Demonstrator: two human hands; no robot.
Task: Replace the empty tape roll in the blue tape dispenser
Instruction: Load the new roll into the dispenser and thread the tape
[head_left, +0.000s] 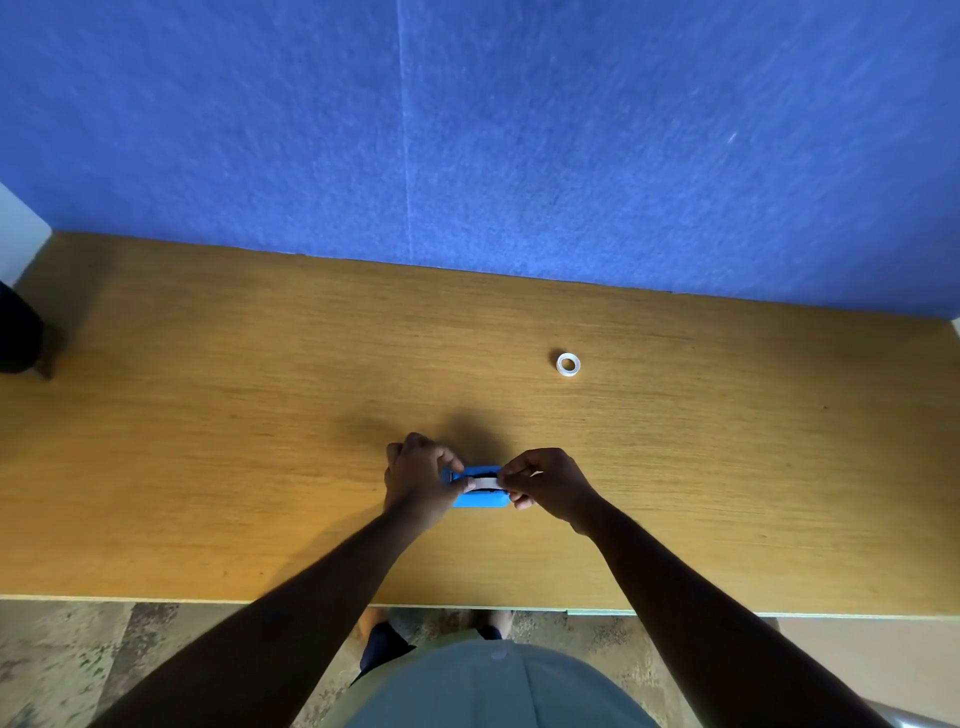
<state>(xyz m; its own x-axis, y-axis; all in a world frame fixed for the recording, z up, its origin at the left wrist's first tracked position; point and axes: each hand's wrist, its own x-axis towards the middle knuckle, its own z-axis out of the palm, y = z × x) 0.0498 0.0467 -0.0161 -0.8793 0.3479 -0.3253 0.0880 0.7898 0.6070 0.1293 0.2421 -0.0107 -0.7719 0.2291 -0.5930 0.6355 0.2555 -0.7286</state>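
Note:
The blue tape dispenser (479, 499) sits on the wooden desk (260, 441) near its front middle. A white tape roll (485, 483) rests in the dispenser's top, partly covered by fingers. My left hand (418, 480) grips the dispenser's left end, thumb on the roll. My right hand (545, 486) pinches the roll's right side with fingertips. A second small, thin, clear-white ring of tape (568, 364) lies alone on the desk, further back and to the right, away from both hands.
A blue felt partition (519, 156) rises along the desk's back edge. A dark object (18, 332) stands at the far left edge. The desk's front edge (208, 600) runs just before my body; patterned floor shows below.

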